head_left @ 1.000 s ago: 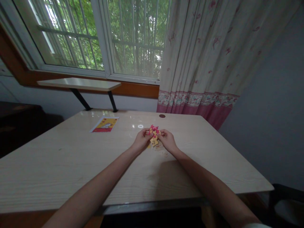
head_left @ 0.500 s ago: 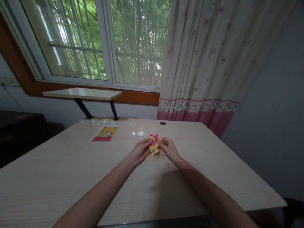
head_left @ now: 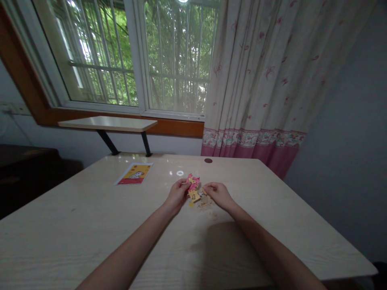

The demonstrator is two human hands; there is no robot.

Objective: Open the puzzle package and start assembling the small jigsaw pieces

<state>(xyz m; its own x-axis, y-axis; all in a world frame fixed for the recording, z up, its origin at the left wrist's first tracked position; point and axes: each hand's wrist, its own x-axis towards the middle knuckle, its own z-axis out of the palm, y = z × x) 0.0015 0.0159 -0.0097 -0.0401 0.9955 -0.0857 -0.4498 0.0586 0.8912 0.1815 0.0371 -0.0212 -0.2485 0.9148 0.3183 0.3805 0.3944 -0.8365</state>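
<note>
My left hand is closed on a small cluster of pink and yellow jigsaw pieces, held just above the table. A yellow piece with a dark line on it sits at the cluster's lower end. To the right, my right hand has its thumb and forefinger pinched together at a small yellowish jigsaw piece, apart from the pink part of the cluster. Below the hands, a small yellow piece shows on the table, partly beside the cluster.
A printed picture of a white animal on yellow and red lies on the pale wooden table, left of my hands. Behind it stands a raised shelf on black legs. A round brown disc is at the back edge, near the curtain.
My right hand has come off the pink and yellow cluster and moved slightly right with a small piece at its fingertips. My left hand keeps the cluster, now tilted differently.
</note>
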